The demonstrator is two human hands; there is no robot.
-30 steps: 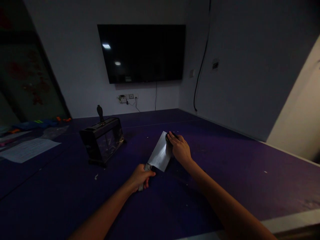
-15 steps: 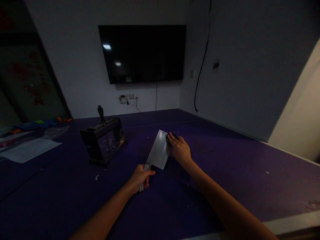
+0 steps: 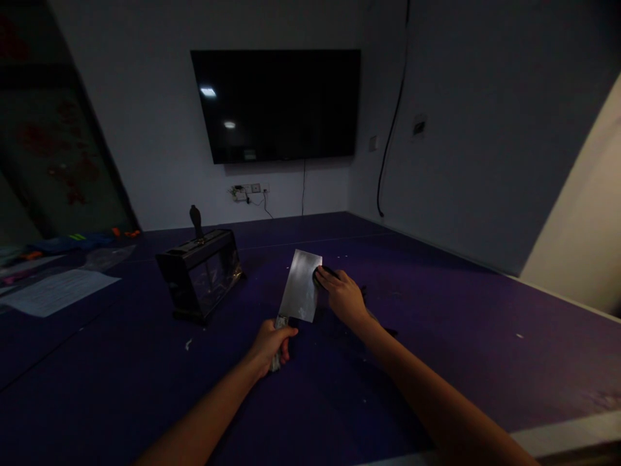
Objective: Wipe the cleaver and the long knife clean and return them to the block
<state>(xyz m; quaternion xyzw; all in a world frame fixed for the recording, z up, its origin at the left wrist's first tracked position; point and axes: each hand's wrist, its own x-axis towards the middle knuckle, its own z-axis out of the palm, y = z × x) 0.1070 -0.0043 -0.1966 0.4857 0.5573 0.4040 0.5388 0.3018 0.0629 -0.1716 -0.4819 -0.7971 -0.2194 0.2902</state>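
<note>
A cleaver [image 3: 301,286] with a broad, shiny blade is held tilted up over the purple surface. My left hand [image 3: 272,346] is closed around its pale, patterned handle. My right hand [image 3: 345,298] is closed on a small dark, rounded object [image 3: 317,276], pressed against the blade's right edge near its far end. What that object is, I cannot tell; the fingers cover most of it. Beside the right wrist, partly hidden under the forearm, lies another dark item [image 3: 389,331].
On the left stands a black knife block [image 3: 182,285] with clear sides and a dark handle [image 3: 196,220] sticking up. Farther left are a paper sheet [image 3: 58,290], plastic wrap [image 3: 107,257] and a blue cloth item [image 3: 80,242]. A television [image 3: 281,107] hangs on the wall.
The cleaver's blade has swung left and more upright. My right hand has moved left and slightly down along with it, staying at the edge. More of the dark item under the forearm shows.
</note>
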